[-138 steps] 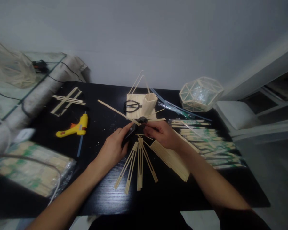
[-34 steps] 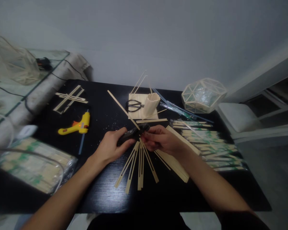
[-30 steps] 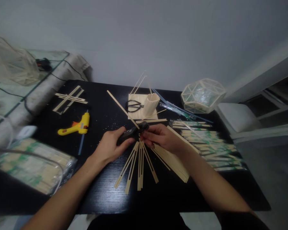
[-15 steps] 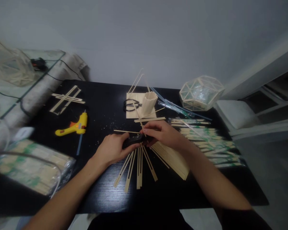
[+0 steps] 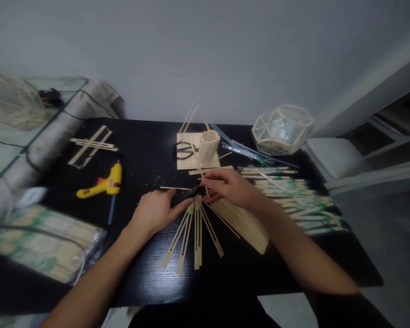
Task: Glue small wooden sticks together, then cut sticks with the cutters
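1. While pinched in the R hand (image 5: 230,187), pointing to the far side: thin wooden strip (image 5: 197,162), long axis near-to-far, far end leaning a bit L, seen across the board (image 5: 181,163) and scissors (image 5: 194,149).
2. Just L of that pinch: black hand tool (image 5: 182,196), long axis approx. L–R, so roughly crosswise to the strip. Touching or apart, can't tell (too dark & blurred at the tool's head).
3. Hand state: R thumb + fingertips closed on the strip; L hand (image 5: 157,207) curled round the tool's handle. Tool's jaws: can't tell if parted.
4. Nearer to the strip: R hand, in contact. L hand farther off, w/ tool between.
5. Surface: black table (image 5: 146,278). Near side, fanned strips (image 5: 196,241) below the hands; to R, strip pile (image 5: 248,228), partly under the R forearm.
6. Far side: ribbed wooden cup (image 5: 210,148) on the board. Far L, yellow glue gun (image 5: 114,180); far R, faceted frame (image 5: 283,130).
7. Room: plain grey wall (image 5: 191,45) behind, pale seat (image 5: 336,157) off to R.
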Demonstrator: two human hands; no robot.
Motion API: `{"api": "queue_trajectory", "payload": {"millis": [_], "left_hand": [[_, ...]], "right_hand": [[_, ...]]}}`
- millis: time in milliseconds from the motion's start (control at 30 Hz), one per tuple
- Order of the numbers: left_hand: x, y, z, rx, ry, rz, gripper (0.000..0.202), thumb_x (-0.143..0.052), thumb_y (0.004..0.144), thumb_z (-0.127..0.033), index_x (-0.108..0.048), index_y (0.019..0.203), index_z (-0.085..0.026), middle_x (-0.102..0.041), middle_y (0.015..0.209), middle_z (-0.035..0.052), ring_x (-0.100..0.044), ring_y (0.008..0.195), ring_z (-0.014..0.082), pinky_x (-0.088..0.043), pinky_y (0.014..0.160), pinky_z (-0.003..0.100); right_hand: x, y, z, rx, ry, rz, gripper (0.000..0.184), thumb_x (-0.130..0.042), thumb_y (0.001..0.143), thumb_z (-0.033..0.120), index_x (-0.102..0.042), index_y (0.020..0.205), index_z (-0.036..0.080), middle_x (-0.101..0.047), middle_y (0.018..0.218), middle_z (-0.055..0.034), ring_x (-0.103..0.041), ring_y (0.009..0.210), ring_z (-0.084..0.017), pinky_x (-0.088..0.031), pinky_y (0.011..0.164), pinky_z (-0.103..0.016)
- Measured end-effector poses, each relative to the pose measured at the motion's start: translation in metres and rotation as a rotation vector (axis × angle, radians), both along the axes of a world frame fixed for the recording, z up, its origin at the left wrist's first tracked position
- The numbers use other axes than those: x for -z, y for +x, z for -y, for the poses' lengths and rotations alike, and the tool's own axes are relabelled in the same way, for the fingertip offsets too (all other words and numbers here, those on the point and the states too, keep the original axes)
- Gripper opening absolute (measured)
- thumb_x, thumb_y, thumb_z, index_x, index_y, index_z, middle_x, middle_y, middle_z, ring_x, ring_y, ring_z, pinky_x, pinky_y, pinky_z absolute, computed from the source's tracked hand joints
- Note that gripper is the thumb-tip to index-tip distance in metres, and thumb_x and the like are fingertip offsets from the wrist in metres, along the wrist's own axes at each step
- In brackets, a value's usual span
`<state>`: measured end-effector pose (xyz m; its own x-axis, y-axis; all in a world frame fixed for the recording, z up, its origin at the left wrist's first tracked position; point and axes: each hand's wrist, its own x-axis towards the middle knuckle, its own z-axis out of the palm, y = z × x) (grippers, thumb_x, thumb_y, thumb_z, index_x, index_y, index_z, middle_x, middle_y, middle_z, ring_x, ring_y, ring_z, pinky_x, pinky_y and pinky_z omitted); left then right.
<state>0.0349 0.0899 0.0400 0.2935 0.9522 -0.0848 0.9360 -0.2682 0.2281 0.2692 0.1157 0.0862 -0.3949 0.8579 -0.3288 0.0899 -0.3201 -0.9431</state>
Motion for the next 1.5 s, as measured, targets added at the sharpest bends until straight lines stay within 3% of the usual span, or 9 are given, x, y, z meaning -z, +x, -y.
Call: {"api": "queue_trajectory", "payload": {"millis": [167, 333, 467, 600, 767, 867, 1067, 1300, 1500], "left_hand": [[0.001, -0.006, -0.01, -0.197, -0.021, 0.149, 0.061, -0.044, 0.093, -0.074, -0.063, 0.073, -0.02, -0.065, 0.064, 0.0062, -0.063, 0.061, 0.024, -0.035, 0.059, 0.03], [0.003, -0.006, -0.01, -0.342, -0.009, 0.718, 0.043, -0.062, 0.089, -0.058, -0.064, 0.073, -0.018, -0.053, 0.06, -0.0029, -0.05, 0.058, 0.0133, -0.035, 0.057, 0.025], [0.003, -0.001, -0.006, -0.443, -0.135, 1.172, 0.044, -0.073, 0.082, -0.056, -0.074, 0.094, -0.014, -0.042, 0.053, -0.0068, -0.036, 0.047, 0.0091, -0.028, 0.046, 0.024], [0.0, 0.004, -0.006, -0.536, -0.204, 1.437, 0.044, -0.083, 0.074, -0.049, -0.075, 0.096, -0.012, -0.039, 0.048, -0.0087, -0.03, 0.04, 0.0064, -0.021, 0.039, 0.021], [-0.003, 0.006, -0.007, -0.583, -0.244, 1.526, 0.033, -0.088, 0.069, -0.037, -0.071, 0.083, -0.013, -0.042, 0.046, -0.0084, -0.032, 0.038, 0.0046, -0.023, 0.036, 0.019], [-0.005, 0.005, -0.007, -0.607, -0.209, 1.579, 0.03, -0.087, 0.069, -0.034, -0.068, 0.079, -0.014, -0.041, 0.046, -0.0091, -0.031, 0.037, 0.0043, -0.023, 0.036, 0.018], [-0.005, 0.006, -0.012, -0.636, -0.154, 1.614, 0.027, -0.085, 0.07, -0.034, -0.067, 0.077, -0.014, -0.037, 0.045, -0.0103, -0.028, 0.037, 0.0037, -0.022, 0.035, 0.017], [-0.004, 0.007, -0.014, -0.637, -0.178, 1.627, 0.023, -0.083, 0.073, -0.031, -0.069, 0.078, -0.013, -0.033, 0.044, -0.0114, -0.025, 0.036, 0.0033, -0.02, 0.035, 0.017], [-0.008, 0.005, -0.015, -0.638, -0.212, 1.645, 0.021, -0.08, 0.075, -0.031, -0.07, 0.079, -0.013, -0.033, 0.043, -0.011, -0.024, 0.036, 0.0037, -0.019, 0.035, 0.017]], "right_hand": [[-0.006, 0.0, 0.001, 0.046, 0.024, -0.03, 0.016, -0.074, 0.093, 0.031, -0.067, 0.096, 0.016, -0.068, 0.104, -0.0056, -0.077, 0.074, -0.014, -0.068, 0.074, -0.026], [-0.001, -0.007, 0.005, -0.019, -0.051, -0.034, 0.017, -0.074, 0.093, 0.029, -0.065, 0.092, 0.015, -0.069, 0.095, -0.0042, -0.079, 0.075, -0.017, -0.067, 0.072, -0.027], [0.007, -0.013, 0.009, -0.135, -0.066, -0.023, 0.02, -0.077, 0.09, 0.03, -0.065, 0.087, 0.014, -0.064, 0.078, 0.0006, -0.078, 0.072, -0.016, -0.066, 0.068, -0.024], [0.012, -0.018, 0.014, -0.222, -0.076, 0.021, 0.024, -0.08, 0.087, 0.033, -0.066, 0.086, 0.014, -0.067, 0.082, -0.0002, -0.076, 0.067, -0.014, -0.065, 0.063, -0.023], [0.013, -0.018, 0.016, -0.29, -0.076, 0.097, 0.017, -0.075, 0.09, 0.03, -0.068, 0.087, 0.015, -0.07, 0.08, -0.0017, -0.076, 0.07, -0.016, -0.063, 0.064, -0.025], [0.008, -0.007, 0.01, -0.322, 0.042, 0.231, 0.016, -0.081, 0.082, 0.024, -0.071, 0.092, 0.016, -0.076, 0.089, -0.0043, -0.077, 0.074, -0.018, -0.062, 0.067, -0.026], [0.003, 0.018, -0.009, -0.119, 0.157, 0.345, 0.008, -0.074, 0.081, 0.009, -0.073, 0.086, 0.016, -0.078, 0.087, -0.0059, -0.077, 0.079, -0.019, -0.062, 0.075, -0.029], [0.023, 0.012, -0.013, -0.099, 0.293, 0.4, 0.004, -0.077, 0.08, 0.016, -0.074, 0.082, 0.016, -0.074, 0.072, -0.0019, -0.068, 0.061, -0.014, -0.054, 0.062, -0.027], [0.04, -0.002, -0.01, -0.15, 0.43, 0.661, 0.006, -0.081, 0.08, 0.016, -0.076, 0.08, 0.018, -0.075, 0.077, -0.0017, -0.07, 0.075, -0.017, -0.049, 0.071, -0.028]]}}
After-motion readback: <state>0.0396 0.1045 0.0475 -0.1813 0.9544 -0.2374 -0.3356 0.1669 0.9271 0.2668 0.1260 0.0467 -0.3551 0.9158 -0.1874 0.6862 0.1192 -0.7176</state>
